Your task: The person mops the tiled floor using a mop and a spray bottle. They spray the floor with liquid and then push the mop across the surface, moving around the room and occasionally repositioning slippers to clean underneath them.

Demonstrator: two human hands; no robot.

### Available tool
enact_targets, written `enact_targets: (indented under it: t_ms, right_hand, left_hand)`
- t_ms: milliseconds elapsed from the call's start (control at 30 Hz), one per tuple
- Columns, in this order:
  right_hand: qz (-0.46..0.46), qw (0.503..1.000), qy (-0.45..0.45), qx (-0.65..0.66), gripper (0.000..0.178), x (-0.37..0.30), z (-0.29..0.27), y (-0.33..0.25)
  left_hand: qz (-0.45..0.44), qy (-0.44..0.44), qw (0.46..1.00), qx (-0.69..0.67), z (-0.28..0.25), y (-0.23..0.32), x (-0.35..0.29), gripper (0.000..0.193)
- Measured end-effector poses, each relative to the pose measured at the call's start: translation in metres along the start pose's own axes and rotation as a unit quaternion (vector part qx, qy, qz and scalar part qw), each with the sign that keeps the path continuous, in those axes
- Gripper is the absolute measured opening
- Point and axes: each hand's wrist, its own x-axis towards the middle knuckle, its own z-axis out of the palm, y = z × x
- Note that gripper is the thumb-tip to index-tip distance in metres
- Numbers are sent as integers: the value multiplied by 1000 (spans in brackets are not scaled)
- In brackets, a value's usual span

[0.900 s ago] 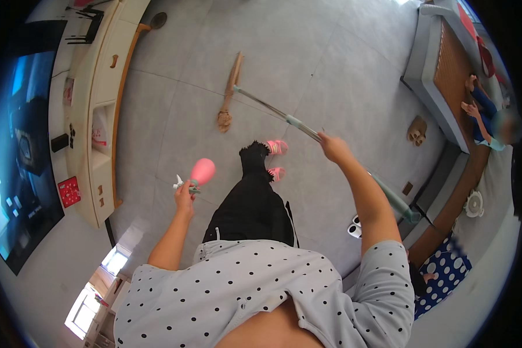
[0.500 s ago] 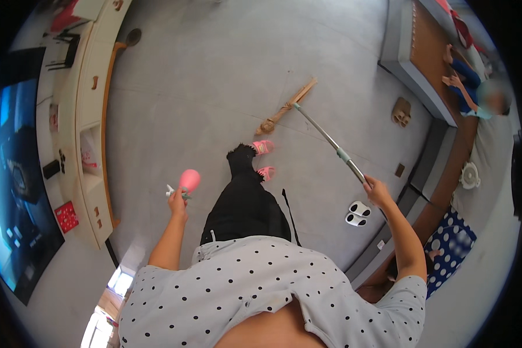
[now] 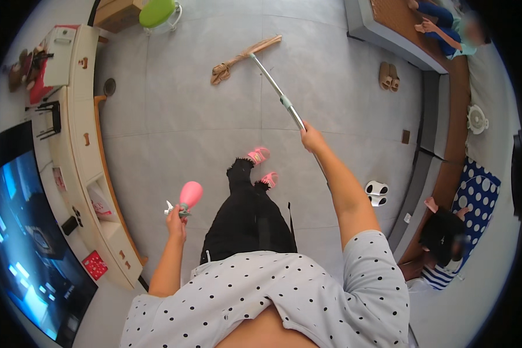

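Observation:
My right hand [image 3: 313, 139] is wrapped round the silver pole of a mop [image 3: 269, 79], which slants away to the left. A brown cloth [image 3: 236, 62] covers its flat head and is bunched in a knot at the left end; it lies on the grey floor ahead of my feet. Off to the left, my left hand [image 3: 176, 225] grips the neck of a pink spray bottle [image 3: 191, 195] with a teal collar and white nozzle. The bottle is held in the air, its rounded pink end pointing away. Pink sandals [image 3: 258, 155] are on my feet.
A cream cabinet [image 3: 87, 139] and a large screen [image 3: 29, 243] line the left. A green stool [image 3: 156, 13] stands far off. Brown slippers [image 3: 389, 76] and white slippers [image 3: 376, 193] lie near the grey bed frame [image 3: 435, 116] at right; two people [image 3: 443, 235] are on it.
The mop head has slid farther away and to the left across the floor. My right arm reaches farther forward. The view has shifted, bringing in the stool; the spray bottle stays in my left hand.

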Motion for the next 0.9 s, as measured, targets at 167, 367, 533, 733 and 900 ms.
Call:
enact_targets:
  t_ms: [167, 367, 533, 733, 900]
  right_hand:
    - [36, 999, 15, -16, 45, -72, 29, 99]
    - [140, 990, 21, -26, 49, -262, 29, 221]
    - [195, 974, -16, 111, 48, -300, -18, 152]
    - [39, 980, -11, 197, 48, -242, -25, 81]
    - [-20, 978, -8, 207, 44, -54, -14, 5]
  left_hand:
    - [45, -41, 997, 47, -4, 16, -4, 18]
    - [48, -35, 996, 72, 6, 13, 13, 19]
    - [31, -54, 993, 105, 21, 12, 30, 17]
    - [21, -83, 987, 137, 37, 15, 24, 17]
    - [24, -127, 985, 110, 64, 29, 21, 18]
